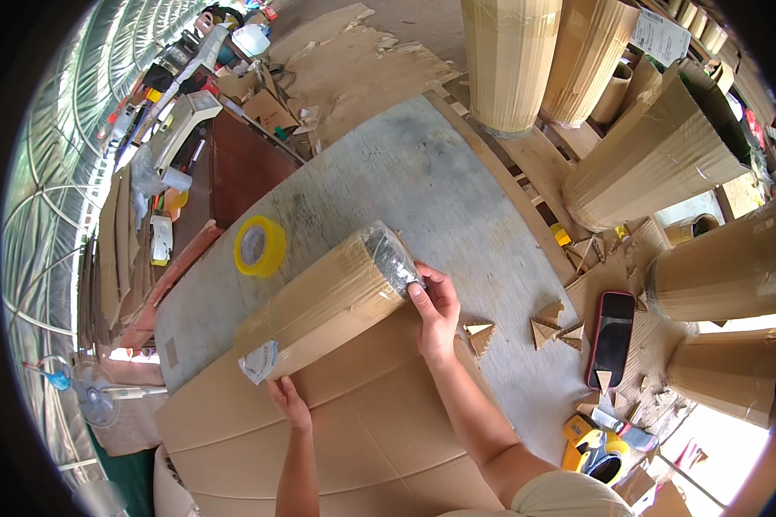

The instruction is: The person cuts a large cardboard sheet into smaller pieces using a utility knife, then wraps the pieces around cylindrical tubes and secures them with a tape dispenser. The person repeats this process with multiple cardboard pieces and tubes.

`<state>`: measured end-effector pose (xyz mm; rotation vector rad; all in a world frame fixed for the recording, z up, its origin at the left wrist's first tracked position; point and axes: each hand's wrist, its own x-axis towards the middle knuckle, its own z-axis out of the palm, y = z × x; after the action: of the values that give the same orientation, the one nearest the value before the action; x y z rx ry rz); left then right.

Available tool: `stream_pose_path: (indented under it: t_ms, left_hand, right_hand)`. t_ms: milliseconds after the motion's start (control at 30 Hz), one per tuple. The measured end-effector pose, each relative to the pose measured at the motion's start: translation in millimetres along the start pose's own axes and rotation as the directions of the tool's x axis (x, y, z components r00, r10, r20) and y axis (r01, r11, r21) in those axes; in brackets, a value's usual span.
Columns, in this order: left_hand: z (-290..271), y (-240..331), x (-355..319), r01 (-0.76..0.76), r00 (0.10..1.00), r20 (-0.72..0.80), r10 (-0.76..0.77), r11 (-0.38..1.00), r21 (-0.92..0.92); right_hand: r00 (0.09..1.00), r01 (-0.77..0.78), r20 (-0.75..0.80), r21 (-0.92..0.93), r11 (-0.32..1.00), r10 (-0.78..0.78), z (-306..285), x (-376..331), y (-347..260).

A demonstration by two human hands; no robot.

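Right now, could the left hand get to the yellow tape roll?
Probably yes. The left hand holds the near end of the cardboard-wrapped bundle; the yellow tape roll lies on open table just beyond it, nothing between.

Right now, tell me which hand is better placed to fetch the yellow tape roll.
Left, probably. The left hand steadies the long cardboard-wrapped bundle on the side where the yellow tape roll lies; the right hand grips the far end.

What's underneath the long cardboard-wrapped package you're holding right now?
The long package lies on a flat cardboard sheet, which rests on the grey table. The left hand and right hand hold its ends. Anything directly beneath the package is covered.
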<state>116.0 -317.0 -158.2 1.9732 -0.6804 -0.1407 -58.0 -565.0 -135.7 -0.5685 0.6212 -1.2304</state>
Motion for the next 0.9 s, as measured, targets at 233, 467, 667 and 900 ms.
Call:
stream_pose_path:
  t_ms: [233,467,667,900]
  left_hand:
    - [7,-13,5,-0.057,0.992,-0.109,0.062,0.997,0.049]
    - [15,5,-4,0.065,0.99,-0.125,-0.064,0.998,-0.002]
    - [-9,-47,9,0.001,0.987,-0.154,0.038,0.97,0.242]
    - [13,-28,15,-0.108,0.972,-0.207,0.112,0.994,0.032]
  right_hand:
    - [1.0,0.01,-0.015,-0.094,0.996,-0.011,-2,-5,-4]
    - [0.99,0.026,-0.079,-0.707,0.706,-0.116,-33,-101,-105]
    - [0.945,0.075,0.159,-0.956,-0.284,-0.287,-164,-179,-283]
    - [0.961,-0.046,-0.138,-0.933,-0.356,0.238,-253,-191,-326]
